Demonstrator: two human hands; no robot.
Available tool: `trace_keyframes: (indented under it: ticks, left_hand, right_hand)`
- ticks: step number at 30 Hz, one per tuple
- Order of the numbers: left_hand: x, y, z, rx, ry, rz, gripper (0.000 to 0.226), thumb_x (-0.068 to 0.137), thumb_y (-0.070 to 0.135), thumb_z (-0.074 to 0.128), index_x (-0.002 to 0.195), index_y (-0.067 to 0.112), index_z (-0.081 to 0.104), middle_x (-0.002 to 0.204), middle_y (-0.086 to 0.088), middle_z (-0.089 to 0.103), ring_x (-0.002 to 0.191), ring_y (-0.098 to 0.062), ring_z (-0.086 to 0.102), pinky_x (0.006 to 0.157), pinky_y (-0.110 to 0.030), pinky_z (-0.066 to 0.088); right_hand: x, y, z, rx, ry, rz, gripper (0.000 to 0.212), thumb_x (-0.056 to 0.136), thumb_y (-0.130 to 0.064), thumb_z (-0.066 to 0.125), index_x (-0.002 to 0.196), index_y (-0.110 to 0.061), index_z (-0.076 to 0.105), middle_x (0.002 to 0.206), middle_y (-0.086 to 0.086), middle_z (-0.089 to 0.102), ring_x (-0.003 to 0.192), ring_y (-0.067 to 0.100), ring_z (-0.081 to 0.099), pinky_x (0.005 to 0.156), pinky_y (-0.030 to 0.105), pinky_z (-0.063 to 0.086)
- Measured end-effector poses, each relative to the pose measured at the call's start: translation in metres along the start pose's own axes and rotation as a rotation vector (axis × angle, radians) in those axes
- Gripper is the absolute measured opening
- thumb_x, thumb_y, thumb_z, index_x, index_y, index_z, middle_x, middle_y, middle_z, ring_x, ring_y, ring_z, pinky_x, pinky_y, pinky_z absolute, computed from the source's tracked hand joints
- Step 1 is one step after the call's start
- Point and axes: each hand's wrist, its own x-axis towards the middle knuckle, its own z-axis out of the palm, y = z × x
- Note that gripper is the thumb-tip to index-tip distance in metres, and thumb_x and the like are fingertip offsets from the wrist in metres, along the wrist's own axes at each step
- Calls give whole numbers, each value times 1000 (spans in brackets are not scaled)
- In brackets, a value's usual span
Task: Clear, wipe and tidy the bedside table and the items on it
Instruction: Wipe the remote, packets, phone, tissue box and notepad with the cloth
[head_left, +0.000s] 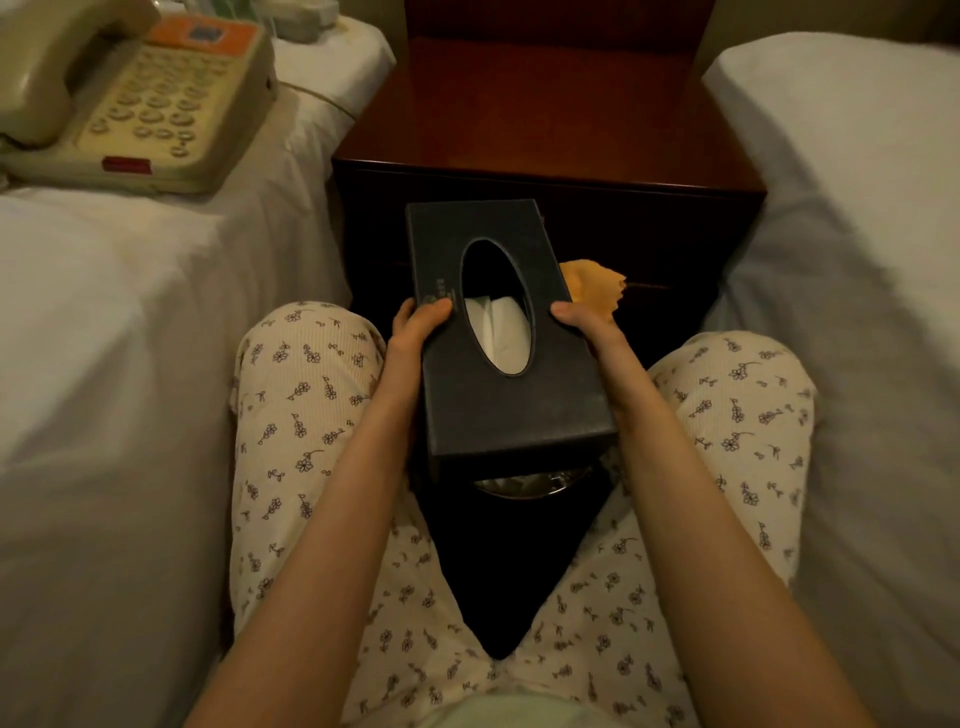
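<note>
A black tissue box with an oval slot and white tissue inside hangs in front of the bedside table. My left hand grips its left side, thumb on top. My right hand grips its right side, thumb on top, and a yellow cloth shows behind that hand, partly hidden by it and the box. The reddish-brown top of the table carries nothing in view.
A beige telephone lies on the white bed at left. A white pillow lies on the bed at right. A shiny metal dish shows under the box, between my knees. Pale items lie on the left bed's far end.
</note>
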Motion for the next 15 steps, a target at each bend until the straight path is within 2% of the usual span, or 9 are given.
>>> trace_keyframes:
  ticks: [3, 5, 7, 8, 9, 10, 12, 14, 15]
  left_hand:
    - [-3, 9, 6, 184, -10, 23, 81, 83, 36, 62, 149, 20, 18, 141, -11, 42, 116, -23, 53, 86, -33, 50]
    - [-9, 25, 10, 641, 113, 235, 79, 87, 37, 59, 149, 26, 12, 147, -9, 30, 128, -24, 39, 102, -38, 39]
    - [-23, 43, 18, 1114, 218, 600, 65, 87, 37, 58, 144, 24, 30, 143, -8, 31, 132, -23, 30, 107, -32, 26]
    - [-28, 50, 24, 1243, 167, 771, 52, 88, 36, 56, 136, 20, 45, 137, -8, 38, 130, -22, 31, 107, -29, 23]
    - [-31, 55, 32, 1356, 57, 866, 41, 89, 36, 52, 124, 17, 58, 129, -7, 46, 127, -22, 34, 109, -28, 21]
    - [-33, 55, 41, 1488, -52, 886, 37, 90, 38, 47, 114, 16, 65, 121, -6, 52, 124, -21, 39, 113, -34, 17]
    - [-35, 49, 59, 1753, -173, 785, 43, 96, 40, 35, 96, 13, 69, 102, -5, 60, 111, -22, 50, 115, -44, 7]
    - [-34, 47, 74, 1823, -178, 647, 49, 101, 34, 25, 77, 12, 61, 82, -7, 61, 94, -25, 58, 116, -43, 8]
    - [-32, 46, 80, 1809, -160, 603, 47, 102, 30, 24, 76, 12, 59, 80, -9, 61, 91, -26, 58, 116, -42, 13]
  right_hand:
    - [-4, 4, -2, 32, 62, -11, 69, 59, -38, 69, 122, -11, 58, 105, 7, 65, 85, 18, 65, 64, 27, 53]
    - [-6, 2, -3, 68, 77, -37, 50, 65, -37, 66, 110, -14, 61, 96, 3, 65, 81, 16, 63, 65, 26, 52]
    - [-12, 0, -7, 97, 79, -57, 28, 74, -32, 66, 98, -17, 62, 88, 0, 65, 78, 15, 62, 65, 25, 51]
    - [-15, -1, -9, 117, 70, -74, 19, 78, -29, 65, 93, -18, 63, 83, -2, 67, 74, 13, 63, 64, 24, 51]
    - [-15, -2, -10, 131, 65, -94, 11, 83, -27, 63, 89, -18, 63, 76, -4, 68, 68, 11, 64, 61, 22, 51]
    - [-15, -2, -10, 141, 58, -106, 8, 86, -24, 59, 86, -17, 63, 69, -6, 68, 61, 8, 64, 58, 21, 51]
    - [-12, -2, -9, 111, 48, -139, 11, 90, -21, 54, 84, -17, 62, 62, -8, 67, 54, 5, 62, 55, 20, 50]
    - [-10, -5, -6, 44, 54, -180, 9, 91, -16, 53, 86, -15, 60, 65, -5, 65, 51, 2, 62, 48, 15, 47]
    - [-7, -8, -5, 11, 59, -207, 7, 91, -12, 52, 90, -12, 59, 70, -3, 63, 50, 0, 62, 46, 13, 46]
